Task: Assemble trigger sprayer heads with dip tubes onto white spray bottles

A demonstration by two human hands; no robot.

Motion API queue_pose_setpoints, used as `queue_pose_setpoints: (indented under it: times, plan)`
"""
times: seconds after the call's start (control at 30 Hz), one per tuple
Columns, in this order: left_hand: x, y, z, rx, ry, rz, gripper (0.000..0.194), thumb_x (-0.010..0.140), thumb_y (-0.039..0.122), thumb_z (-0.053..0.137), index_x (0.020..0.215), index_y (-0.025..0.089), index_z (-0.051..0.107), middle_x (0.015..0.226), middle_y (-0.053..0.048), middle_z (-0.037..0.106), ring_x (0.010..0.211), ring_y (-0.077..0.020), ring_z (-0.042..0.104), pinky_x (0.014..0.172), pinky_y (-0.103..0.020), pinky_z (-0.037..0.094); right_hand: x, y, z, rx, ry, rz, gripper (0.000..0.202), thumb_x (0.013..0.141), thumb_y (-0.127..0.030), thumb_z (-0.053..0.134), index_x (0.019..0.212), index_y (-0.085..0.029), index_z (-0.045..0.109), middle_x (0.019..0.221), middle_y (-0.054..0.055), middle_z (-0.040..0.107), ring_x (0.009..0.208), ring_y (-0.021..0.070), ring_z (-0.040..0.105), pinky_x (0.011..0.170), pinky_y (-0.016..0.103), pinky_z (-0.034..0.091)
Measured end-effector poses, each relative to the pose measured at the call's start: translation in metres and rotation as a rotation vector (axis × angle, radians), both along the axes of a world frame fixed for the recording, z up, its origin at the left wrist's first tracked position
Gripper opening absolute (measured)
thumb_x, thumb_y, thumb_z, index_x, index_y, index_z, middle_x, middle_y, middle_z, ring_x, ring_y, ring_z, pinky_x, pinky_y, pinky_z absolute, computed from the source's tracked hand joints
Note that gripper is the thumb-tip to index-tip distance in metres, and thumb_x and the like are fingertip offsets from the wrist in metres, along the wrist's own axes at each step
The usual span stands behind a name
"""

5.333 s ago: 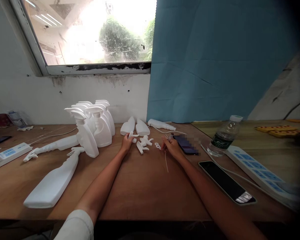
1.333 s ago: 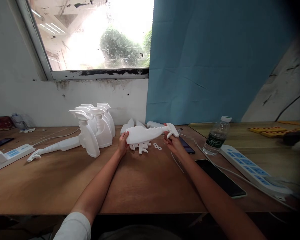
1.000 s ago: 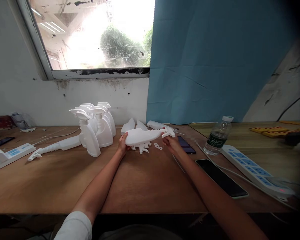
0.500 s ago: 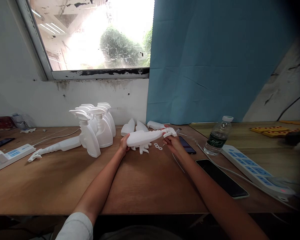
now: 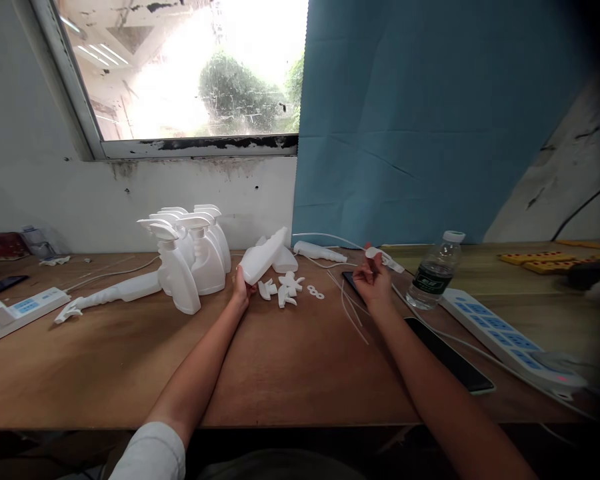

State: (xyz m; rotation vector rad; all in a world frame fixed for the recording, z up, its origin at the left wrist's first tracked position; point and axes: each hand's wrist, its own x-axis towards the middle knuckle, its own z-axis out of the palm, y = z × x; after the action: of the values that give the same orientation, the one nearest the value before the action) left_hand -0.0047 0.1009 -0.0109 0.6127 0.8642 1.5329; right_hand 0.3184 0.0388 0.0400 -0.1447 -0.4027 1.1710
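My left hand (image 5: 242, 291) grips the base of a white bottle (image 5: 264, 257), whose neck tilts up to the right with no head on it. Off to the right, my right hand (image 5: 373, 279) is closed on a white spray head (image 5: 380, 257), and a thin white tube (image 5: 325, 235) extends from it to the left. Between the hands lie several loose spray heads (image 5: 287, 293) and small white rings (image 5: 315, 292). More white bottles (image 5: 320, 252) lie behind them. Loose thin tubes (image 5: 353, 310) rest near my right wrist.
Several assembled spray bottles (image 5: 207, 260) stand at the left, with one lying beside them (image 5: 125, 289). On the right are a water bottle (image 5: 433, 273), a phone (image 5: 450, 353) and a power strip (image 5: 510, 337). Another power strip (image 5: 25, 313) is at far left.
The spray head has come away from the bottle and moved right with my right hand, its tube now showing. My left hand has tilted the bottle's neck upward and shifted it slightly left.
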Motion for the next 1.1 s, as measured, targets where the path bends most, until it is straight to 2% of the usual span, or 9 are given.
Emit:
queue_pose_setpoints:
  times: [0.13, 0.23, 0.33, 0.47, 0.53, 0.67, 0.87, 1.0, 1.1]
  plan:
    - [0.003, 0.000, -0.004, 0.017, -0.010, 0.105, 0.041, 0.088, 0.053, 0.055, 0.112, 0.023, 0.039, 0.083, -0.001, 0.059, 0.050, -0.0114, 0.058, 0.046, -0.024, 0.049, -0.009, 0.005, -0.010, -0.103, -0.088, 0.006, 0.013, 0.090, -0.013, 0.056, 0.080, -0.021, 0.058, 0.088, -0.006, 0.075, 0.029, 0.0004, 0.015, 0.034, 0.010, 0.045]
    - [0.006, -0.001, -0.006, 0.048, 0.077, 0.206, 0.050, 0.085, 0.043, 0.063, 0.117, 0.027, 0.027, 0.102, -0.005, 0.059, 0.063, -0.0135, 0.064, 0.058, -0.030, 0.056, -0.018, 0.005, -0.015, -0.154, -0.216, 0.017, 0.013, 0.085, -0.013, 0.060, 0.077, -0.022, 0.057, 0.087, -0.005, 0.074, 0.031, 0.0004, 0.016, 0.034, 0.012, 0.043]
    - [0.008, -0.004, -0.007, 0.114, 0.356, 0.332, 0.057, 0.081, 0.036, 0.068, 0.116, 0.026, 0.025, 0.120, -0.012, 0.052, 0.086, -0.0185, 0.066, 0.069, -0.033, 0.058, -0.024, 0.004, -0.018, -0.199, -0.363, -0.012, 0.012, 0.082, -0.017, 0.064, 0.074, -0.022, 0.057, 0.086, -0.003, 0.073, 0.033, 0.0019, 0.016, 0.033, 0.017, 0.042]
    - [0.002, -0.006, -0.009, 0.220, 0.887, 0.497, 0.053, 0.079, 0.038, 0.069, 0.112, 0.022, 0.031, 0.115, -0.013, 0.052, 0.110, -0.0270, 0.058, 0.094, -0.040, 0.048, -0.026, 0.004, -0.019, -0.204, -0.461, -0.040, 0.010, 0.079, -0.019, 0.067, 0.075, -0.023, 0.058, 0.086, -0.002, 0.072, 0.035, 0.0033, 0.014, 0.033, 0.020, 0.040]
    - [-0.003, -0.005, -0.012, 0.275, 1.064, 0.539, 0.048, 0.080, 0.039, 0.067, 0.110, 0.022, 0.034, 0.116, -0.014, 0.051, 0.115, -0.0292, 0.054, 0.100, -0.042, 0.043, -0.026, 0.005, -0.020, -0.207, -0.442, -0.033, 0.009, 0.079, -0.018, 0.066, 0.077, -0.023, 0.058, 0.082, -0.003, 0.072, 0.035, 0.0033, 0.014, 0.033, 0.020, 0.039]
    - [-0.011, 0.002, -0.017, 0.283, 1.216, 0.567, 0.043, 0.082, 0.037, 0.064, 0.110, 0.020, 0.037, 0.119, -0.016, 0.048, 0.120, -0.0320, 0.048, 0.102, -0.045, 0.039, -0.025, 0.007, -0.022, -0.211, -0.355, 0.022, 0.010, 0.078, -0.014, 0.065, 0.079, -0.023, 0.059, 0.064, -0.006, 0.065, 0.033, 0.0024, 0.015, 0.034, 0.017, 0.039]
    - [-0.012, 0.008, -0.023, 0.238, 1.330, 0.586, 0.043, 0.081, 0.037, 0.064, 0.111, 0.018, 0.040, 0.117, -0.018, 0.048, 0.116, -0.0341, 0.049, 0.098, -0.046, 0.041, -0.026, 0.007, -0.023, -0.219, -0.272, 0.056, 0.013, 0.078, -0.010, 0.063, 0.080, -0.022, 0.060, 0.062, -0.007, 0.064, 0.031, 0.0019, 0.016, 0.033, 0.016, 0.040]
    - [-0.013, 0.013, -0.026, 0.254, 1.377, 0.572, 0.044, 0.081, 0.037, 0.064, 0.113, 0.017, 0.041, 0.115, -0.017, 0.050, 0.114, -0.0334, 0.051, 0.098, -0.045, 0.041, -0.027, 0.006, -0.022, -0.242, -0.340, 0.035, 0.008, 0.081, -0.016, 0.064, 0.080, -0.023, 0.060, 0.086, -0.003, 0.074, 0.032, 0.0020, 0.016, 0.032, 0.019, 0.039]
    - [-0.013, 0.017, -0.029, 0.259, 1.362, 0.526, 0.044, 0.080, 0.035, 0.065, 0.113, 0.017, 0.043, 0.116, -0.017, 0.052, 0.116, -0.0322, 0.051, 0.101, -0.045, 0.039, -0.027, 0.006, -0.021, -0.218, -0.358, 0.055, 0.008, 0.085, -0.024, 0.064, 0.079, -0.023, 0.059, 0.102, 0.000, 0.074, 0.033, 0.0022, 0.015, 0.032, 0.019, 0.038]
